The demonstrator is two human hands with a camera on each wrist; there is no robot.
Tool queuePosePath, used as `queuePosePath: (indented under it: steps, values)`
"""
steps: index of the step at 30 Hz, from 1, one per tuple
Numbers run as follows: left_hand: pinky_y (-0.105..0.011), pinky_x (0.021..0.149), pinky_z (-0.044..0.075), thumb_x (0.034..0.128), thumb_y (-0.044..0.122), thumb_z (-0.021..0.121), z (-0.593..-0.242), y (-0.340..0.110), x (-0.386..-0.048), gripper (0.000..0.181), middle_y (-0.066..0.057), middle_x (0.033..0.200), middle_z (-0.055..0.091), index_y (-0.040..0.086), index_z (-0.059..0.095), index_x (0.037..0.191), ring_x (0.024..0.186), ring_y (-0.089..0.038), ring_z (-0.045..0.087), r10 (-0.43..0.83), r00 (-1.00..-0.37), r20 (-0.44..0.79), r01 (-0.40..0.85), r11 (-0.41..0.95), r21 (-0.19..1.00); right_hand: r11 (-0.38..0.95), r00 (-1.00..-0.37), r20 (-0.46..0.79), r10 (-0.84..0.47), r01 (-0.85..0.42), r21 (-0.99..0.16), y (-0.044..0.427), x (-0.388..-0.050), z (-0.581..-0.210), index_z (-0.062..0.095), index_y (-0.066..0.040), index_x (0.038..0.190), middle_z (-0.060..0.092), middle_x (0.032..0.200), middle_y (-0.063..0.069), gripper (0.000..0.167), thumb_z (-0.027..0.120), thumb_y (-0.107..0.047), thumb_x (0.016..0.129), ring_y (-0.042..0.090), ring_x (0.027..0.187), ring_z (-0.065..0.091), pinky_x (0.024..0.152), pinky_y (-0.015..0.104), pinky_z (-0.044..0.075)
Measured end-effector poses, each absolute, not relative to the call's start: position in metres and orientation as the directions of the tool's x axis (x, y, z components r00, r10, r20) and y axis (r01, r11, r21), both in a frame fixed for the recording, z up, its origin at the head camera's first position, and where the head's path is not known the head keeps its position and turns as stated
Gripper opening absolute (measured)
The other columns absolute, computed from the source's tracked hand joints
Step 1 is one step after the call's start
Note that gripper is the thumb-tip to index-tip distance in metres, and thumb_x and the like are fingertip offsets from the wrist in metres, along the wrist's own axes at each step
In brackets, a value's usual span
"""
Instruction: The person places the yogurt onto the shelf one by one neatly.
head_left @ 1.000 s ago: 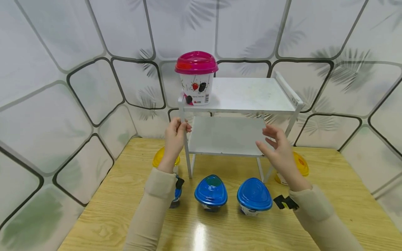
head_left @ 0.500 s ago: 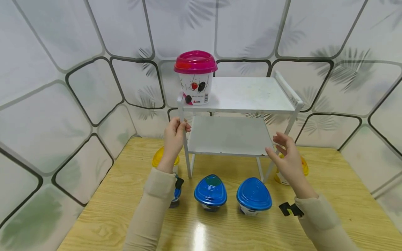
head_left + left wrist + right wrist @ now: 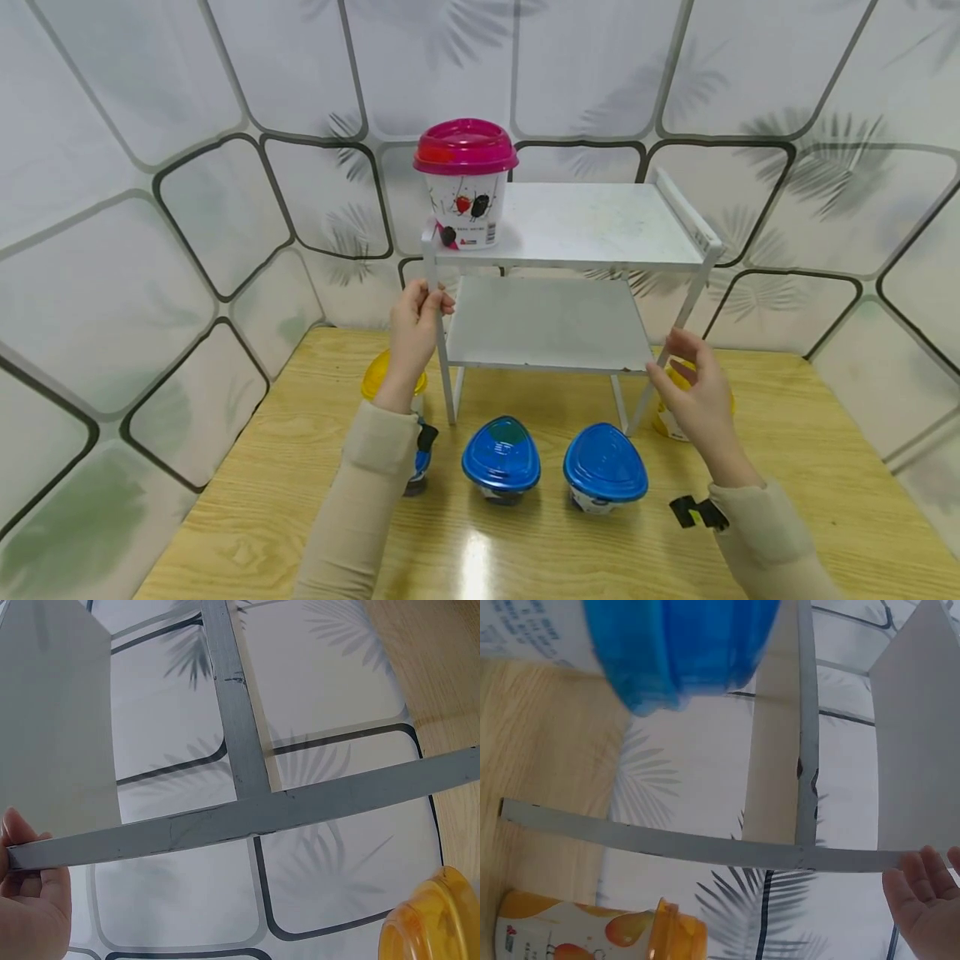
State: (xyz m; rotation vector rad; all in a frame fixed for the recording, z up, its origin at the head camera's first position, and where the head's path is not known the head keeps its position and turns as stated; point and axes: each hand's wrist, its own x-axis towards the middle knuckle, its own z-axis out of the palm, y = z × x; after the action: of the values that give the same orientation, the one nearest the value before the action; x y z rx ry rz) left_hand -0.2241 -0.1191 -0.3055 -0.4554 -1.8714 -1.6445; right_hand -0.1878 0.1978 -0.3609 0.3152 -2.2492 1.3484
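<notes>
On the upper board of a white rack (image 3: pixel 592 225), at the left end, a pink-lidded tub (image 3: pixel 467 196), upright and printed with berries. Below, on the wooden table (image 3: pixel 240 500), by the left legs, a yellow-lidded tub (image 3: pixel 378 375) partly behind the left forearm, with a blue tub (image 3: pixel 422 465) nearer, mostly hidden by the sleeve. In front of the rack, side by side but apart, two more with blue lids: a middle tub (image 3: pixel 501 454) and a right-hand tub (image 3: pixel 605 462). By the right legs, an orange-yellow tub (image 3: pixel 666 422), partly behind the right hand (image 3: pixel 697 396). Lids on all tubs with tops in view; contents hidden. Rack upright on the table, with the left hand (image 3: pixel 412 329) at its left front post, thumb and curled fingers pinched round the bar, clearer from the left wrist. Right hand half open, thumb and fingers loosely spread about the right front post, no firm hold visible; impossible to tell if touching. Seen from the right wrist, unlike from the head: fruit pictures on the orange-yellow tub, plus small lettering on a blue-lidded one close to the camera.
</notes>
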Motion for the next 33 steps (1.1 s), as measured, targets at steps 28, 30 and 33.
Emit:
queuePosePath:
  steps: [28, 30, 33]
  values:
    - [-0.020, 0.065, 0.048, 0.0899, -0.007, 0.040, -0.304, -0.119, -0.222, 0.012, -0.030, 0.077, 0.055, -0.019, 0.046, 0.090, 0.067, -0.021, 0.052, -0.133, -0.778, 0.613, 0.591, 0.172, 0.788, 0.495, -0.868, 0.439, 0.232, -0.283, -0.821, 0.222, -0.184, -0.401, 0.039, 0.006, 0.124, 0.046, 0.113, 0.017, 0.050, 0.062, -0.003, 0.081, 0.008, 0.098, 0.042, 0.084, 0.010, 0.038]
    - [-0.020, 0.065, 0.048, 0.0898, -0.008, 0.040, -0.304, -0.119, -0.222, 0.012, -0.030, 0.076, 0.055, -0.019, 0.046, 0.090, 0.067, -0.021, 0.052, -0.133, -0.776, 0.617, 0.595, 0.170, 0.785, 0.496, -0.871, 0.419, 0.257, -0.253, -0.831, 0.224, -0.184, -0.404, 0.039, 0.004, 0.125, 0.046, 0.114, 0.016, 0.050, 0.062, -0.005, 0.081, 0.010, 0.100, 0.042, 0.085, 0.013, 0.039]
    - [-0.026, 0.066, 0.050, 0.0897, -0.008, 0.041, -0.304, -0.118, -0.222, 0.012, -0.030, 0.076, 0.055, -0.018, 0.046, 0.089, 0.067, -0.019, 0.053, -0.135, -0.770, 0.624, 0.602, 0.171, 0.780, 0.489, -0.872, 0.393, 0.292, -0.217, -0.845, 0.228, -0.184, -0.407, 0.039, 0.004, 0.126, 0.046, 0.116, 0.015, 0.051, 0.062, -0.006, 0.081, 0.017, 0.103, 0.042, 0.090, 0.021, 0.039]
